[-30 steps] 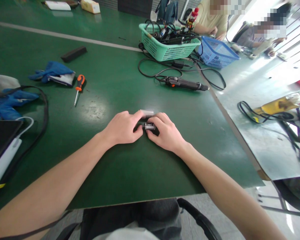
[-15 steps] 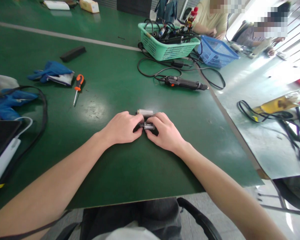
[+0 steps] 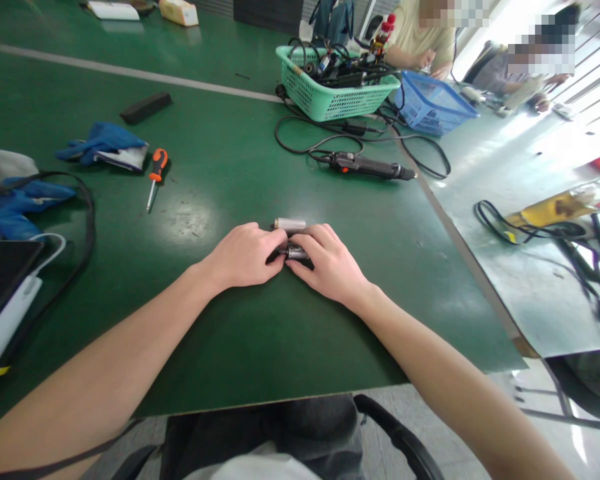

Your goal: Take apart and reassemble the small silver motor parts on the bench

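Note:
My left hand (image 3: pixel 243 255) and my right hand (image 3: pixel 327 265) rest together on the green table (image 3: pixel 240 333), fingers curled. Between their fingertips they pinch a small dark metal cylindrical part (image 3: pixel 295 252); most of it is hidden by the fingers. A second, silver cylinder (image 3: pixel 289 225) lies on the table just beyond the knuckles, touching or nearly touching my left index finger.
An orange-handled screwdriver (image 3: pixel 155 175) and blue gloves (image 3: pixel 103 143) lie to the left. A corded electric screwdriver (image 3: pixel 370 167) lies ahead. A green basket (image 3: pixel 335 83) of cables and a blue basket (image 3: pixel 433 100) stand behind. Other people sit at the far right.
My right hand has shifted slightly left, closing more over the dark part. My left hand stays put.

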Demonstrator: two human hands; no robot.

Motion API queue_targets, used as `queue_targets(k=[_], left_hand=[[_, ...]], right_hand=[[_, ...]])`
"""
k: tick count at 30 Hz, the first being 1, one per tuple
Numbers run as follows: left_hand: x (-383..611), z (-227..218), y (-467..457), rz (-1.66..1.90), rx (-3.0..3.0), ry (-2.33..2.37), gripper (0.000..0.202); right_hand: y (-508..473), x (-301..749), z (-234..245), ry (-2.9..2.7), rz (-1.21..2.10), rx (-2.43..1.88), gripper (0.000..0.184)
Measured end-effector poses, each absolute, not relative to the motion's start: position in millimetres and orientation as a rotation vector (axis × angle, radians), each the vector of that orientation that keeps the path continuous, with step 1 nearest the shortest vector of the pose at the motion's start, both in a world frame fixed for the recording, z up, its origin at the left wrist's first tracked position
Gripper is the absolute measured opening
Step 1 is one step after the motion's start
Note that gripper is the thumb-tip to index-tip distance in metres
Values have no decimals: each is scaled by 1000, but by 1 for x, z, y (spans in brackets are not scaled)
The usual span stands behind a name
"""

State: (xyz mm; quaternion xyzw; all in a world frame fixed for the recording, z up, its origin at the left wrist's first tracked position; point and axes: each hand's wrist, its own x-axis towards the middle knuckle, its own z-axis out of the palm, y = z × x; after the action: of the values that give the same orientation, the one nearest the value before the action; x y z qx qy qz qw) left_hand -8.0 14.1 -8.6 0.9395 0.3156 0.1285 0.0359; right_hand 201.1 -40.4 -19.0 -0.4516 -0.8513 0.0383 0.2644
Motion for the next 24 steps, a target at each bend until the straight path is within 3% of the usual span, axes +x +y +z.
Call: queue_targets(k=[24], left_hand=[[-7,-8,13,409,2893,954,14]], right_hand=[[-40,201,-20,-2281,125,-1201,18]])
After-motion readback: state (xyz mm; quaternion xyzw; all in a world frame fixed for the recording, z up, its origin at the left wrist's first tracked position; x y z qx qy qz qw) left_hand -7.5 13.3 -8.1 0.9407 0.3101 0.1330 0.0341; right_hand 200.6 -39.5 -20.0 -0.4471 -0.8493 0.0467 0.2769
